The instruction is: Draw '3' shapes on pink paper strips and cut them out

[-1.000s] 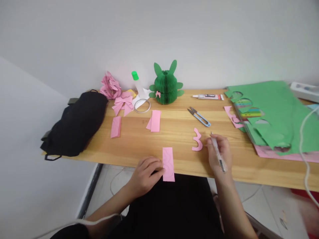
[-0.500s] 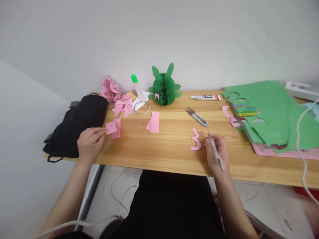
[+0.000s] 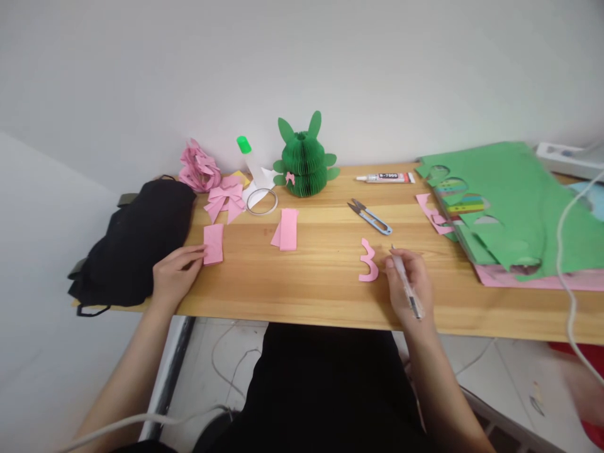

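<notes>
Head view: lots of bare wood along the front edge of the table (image 3: 302, 302). Left hand (image 3: 175, 277) low, grip narrow at the left edge of the pink paper strip (image 3: 214, 244), can't tell if pinching; right hand (image 3: 419, 282) half-curled, grip round a clear pen (image 3: 409, 293) just beside the wavy pink cutout (image 3: 374, 272).
</notes>
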Available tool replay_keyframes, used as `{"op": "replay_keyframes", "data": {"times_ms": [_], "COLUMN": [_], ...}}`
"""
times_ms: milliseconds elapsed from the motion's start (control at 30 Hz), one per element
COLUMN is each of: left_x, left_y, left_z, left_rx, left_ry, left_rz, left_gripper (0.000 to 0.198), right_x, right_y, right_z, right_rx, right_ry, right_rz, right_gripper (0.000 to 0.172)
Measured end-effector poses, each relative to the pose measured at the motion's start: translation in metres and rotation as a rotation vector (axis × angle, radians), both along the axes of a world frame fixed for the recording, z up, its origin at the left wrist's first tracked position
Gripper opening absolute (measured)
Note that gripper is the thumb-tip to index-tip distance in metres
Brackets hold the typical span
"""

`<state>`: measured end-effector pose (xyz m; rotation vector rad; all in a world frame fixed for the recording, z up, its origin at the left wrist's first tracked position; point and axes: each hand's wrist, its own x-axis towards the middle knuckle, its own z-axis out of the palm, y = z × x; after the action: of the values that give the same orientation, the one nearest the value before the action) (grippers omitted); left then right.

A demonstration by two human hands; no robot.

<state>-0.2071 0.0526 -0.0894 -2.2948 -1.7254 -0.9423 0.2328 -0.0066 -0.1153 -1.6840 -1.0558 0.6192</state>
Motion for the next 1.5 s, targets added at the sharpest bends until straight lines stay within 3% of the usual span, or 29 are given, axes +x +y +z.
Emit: {"op": "replay_keyframes", "data": {"times_ms": [167,300,500,600,767,1500], "left_x": [0.002,0.01,0.038,0.05,0.054,0.048], "left_y": [0.0,0.001,0.011,0.014,0.015,0.014], "left_z": [0.001,0.006,0.019,0.027,0.034,0.028], "left_rx": [-0.097,-0.187,-0.395,-0.505,-0.59,-0.514], "left_ry": [0.0,0.039,0.186,0.285,0.38,0.293], "left_rz": [0.08,0.22,0.403,0.413,0.406,0.373], "left_gripper": [0.025,0.026,0.049,0.053,0.04,0.048], "right_x": [-0.002,-0.001,0.0,0.0,0.0,0.0], "right_y": [0.001,0.001,0.001,0.001,0.001,0.001], "right_z": [0.002,0.002,0.001,0.001,0.004,0.004], "right_rx": [0.023,0.006,-0.025,-0.02,-0.025,-0.032], "right_ry": [0.018,-0.001,-0.018,-0.011,-0.019,-0.013], "right_rz": [0.001,-0.014,0.001,0.0,-0.018,-0.003], "right_gripper": [0.03,0.03,0.032,0.032,0.035,0.037]}}
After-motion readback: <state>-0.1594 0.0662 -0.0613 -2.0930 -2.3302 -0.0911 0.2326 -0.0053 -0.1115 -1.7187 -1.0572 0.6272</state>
